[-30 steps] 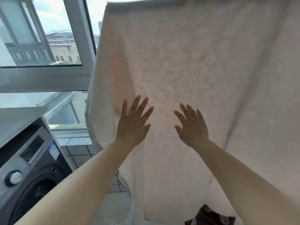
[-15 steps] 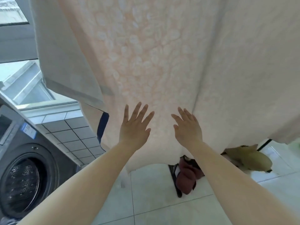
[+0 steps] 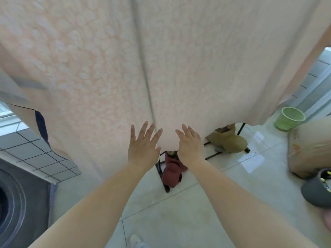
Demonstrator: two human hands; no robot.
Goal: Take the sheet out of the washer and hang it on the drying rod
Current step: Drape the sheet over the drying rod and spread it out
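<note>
A large pale peach sheet (image 3: pixel 111 65) with a pebbled pattern hangs down in front of me and fills the upper part of the view. The drying rod is out of sight above. My left hand (image 3: pixel 143 145) is flat, fingers spread, against the sheet near its bottom hem. My right hand (image 3: pixel 190 145) lies beside it, fingers straight, also at the lower edge. The washer (image 3: pixel 19 199) stands at the lower left, only its dark round door and grey front showing.
A black rack foot (image 3: pixel 162 176) stands on the tiled floor under the sheet, with a red cloth (image 3: pixel 172 172) and a tan cloth (image 3: pixel 229 142) on it. A green mesh bin (image 3: pixel 289 119), a cardboard box (image 3: pixel 309 149) and a dark pot (image 3: pixel 315 192) sit at the right.
The view has dropped from the window and sheet's top to its hem and the floor. Both open hands have slid down the sheet to its lower edge and drawn closer together.
</note>
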